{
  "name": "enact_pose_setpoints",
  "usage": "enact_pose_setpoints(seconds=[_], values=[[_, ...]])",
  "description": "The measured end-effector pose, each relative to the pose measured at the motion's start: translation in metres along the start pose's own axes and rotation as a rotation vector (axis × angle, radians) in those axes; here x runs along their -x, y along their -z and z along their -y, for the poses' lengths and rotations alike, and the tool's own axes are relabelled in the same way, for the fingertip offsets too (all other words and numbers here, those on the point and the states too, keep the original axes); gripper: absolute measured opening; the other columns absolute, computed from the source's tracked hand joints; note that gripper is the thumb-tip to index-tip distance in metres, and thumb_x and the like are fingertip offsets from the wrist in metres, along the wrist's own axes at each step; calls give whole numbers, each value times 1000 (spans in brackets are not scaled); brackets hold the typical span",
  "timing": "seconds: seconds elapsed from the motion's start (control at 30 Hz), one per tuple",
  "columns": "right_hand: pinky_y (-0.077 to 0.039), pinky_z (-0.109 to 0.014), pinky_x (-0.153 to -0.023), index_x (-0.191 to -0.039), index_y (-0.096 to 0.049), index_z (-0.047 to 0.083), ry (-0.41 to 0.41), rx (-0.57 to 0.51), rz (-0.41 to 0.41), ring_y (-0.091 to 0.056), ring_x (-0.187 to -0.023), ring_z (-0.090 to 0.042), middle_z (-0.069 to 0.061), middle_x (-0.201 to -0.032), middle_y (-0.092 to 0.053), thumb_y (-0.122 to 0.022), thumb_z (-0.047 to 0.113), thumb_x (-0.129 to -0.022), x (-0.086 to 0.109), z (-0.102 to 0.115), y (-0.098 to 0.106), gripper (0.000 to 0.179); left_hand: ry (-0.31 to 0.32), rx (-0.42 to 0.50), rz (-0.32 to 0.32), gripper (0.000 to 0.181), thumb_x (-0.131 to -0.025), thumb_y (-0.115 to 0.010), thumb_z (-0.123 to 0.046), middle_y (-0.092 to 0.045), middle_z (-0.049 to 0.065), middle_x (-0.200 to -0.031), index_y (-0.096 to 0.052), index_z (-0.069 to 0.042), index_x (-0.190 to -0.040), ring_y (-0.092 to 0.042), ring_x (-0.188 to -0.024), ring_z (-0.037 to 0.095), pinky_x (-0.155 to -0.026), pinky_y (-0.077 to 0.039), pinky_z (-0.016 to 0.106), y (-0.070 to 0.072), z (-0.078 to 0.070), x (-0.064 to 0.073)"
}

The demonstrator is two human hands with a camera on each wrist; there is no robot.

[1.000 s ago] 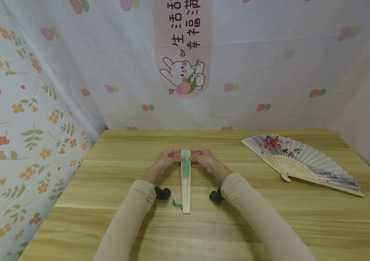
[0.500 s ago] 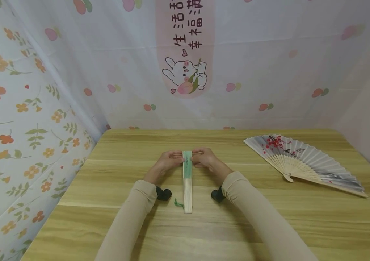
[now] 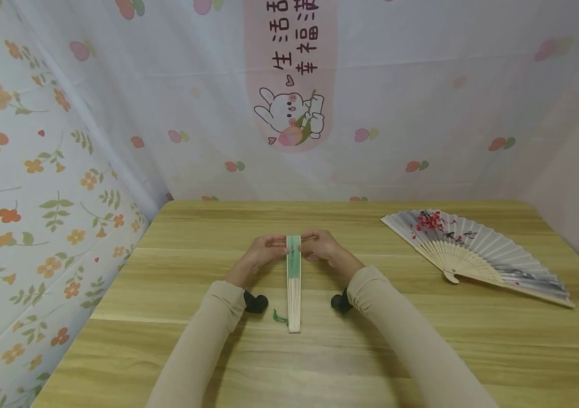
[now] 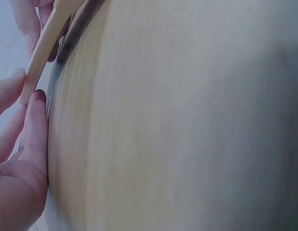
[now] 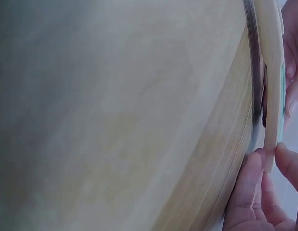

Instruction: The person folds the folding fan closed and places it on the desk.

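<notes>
A closed folding fan [image 3: 293, 300] with a green paper top and pale ribs lies lengthwise in front of me, its narrow end towards me. My left hand [image 3: 261, 252] pinches the far end from the left, thumb on top and fingers low against the table. From the right, my right hand [image 3: 323, 249] pinches the same end in the same way. Both wrist views show the fan's pale outer rib [image 4: 41, 53] between thumb and fingers, its far end raised slightly off the table [image 5: 163, 120]. A green cord [image 3: 280, 318] trails left from the near end.
At the right of the table lies a spread folding fan [image 3: 478, 255], white and grey with red blossoms. Patterned cloth [image 3: 192, 102] hangs behind the table, and a floral cloth [image 3: 65, 272] runs along its left side. A black wrist mount [image 3: 256, 303] sits beneath the left sleeve.
The head view has shifted slightly, so the scene sits a little further right. Both hands keep their hold at the fan's far end.
</notes>
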State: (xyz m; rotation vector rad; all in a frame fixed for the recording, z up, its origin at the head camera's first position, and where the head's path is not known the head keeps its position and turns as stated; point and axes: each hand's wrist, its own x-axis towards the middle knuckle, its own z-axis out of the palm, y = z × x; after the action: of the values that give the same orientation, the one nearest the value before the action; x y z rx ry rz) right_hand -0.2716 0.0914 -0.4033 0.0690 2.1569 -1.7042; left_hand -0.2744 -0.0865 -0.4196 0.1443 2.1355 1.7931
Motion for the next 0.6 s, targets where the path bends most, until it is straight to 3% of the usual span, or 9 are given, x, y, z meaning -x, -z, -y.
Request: enact_pose_setpoints(seconds=[0.6], values=[[-53, -30, -70, -121, -47, 0, -18, 14, -8, -58, -93, -24, -18, -109, -56, -60, 5, -83, -1, -2, 1, 40, 12, 4, -27, 45, -81, -61, 1, -52, 19, -119, -47, 3, -123, -50, -109, 27, -91, -42, 32, -4, -1, 3]])
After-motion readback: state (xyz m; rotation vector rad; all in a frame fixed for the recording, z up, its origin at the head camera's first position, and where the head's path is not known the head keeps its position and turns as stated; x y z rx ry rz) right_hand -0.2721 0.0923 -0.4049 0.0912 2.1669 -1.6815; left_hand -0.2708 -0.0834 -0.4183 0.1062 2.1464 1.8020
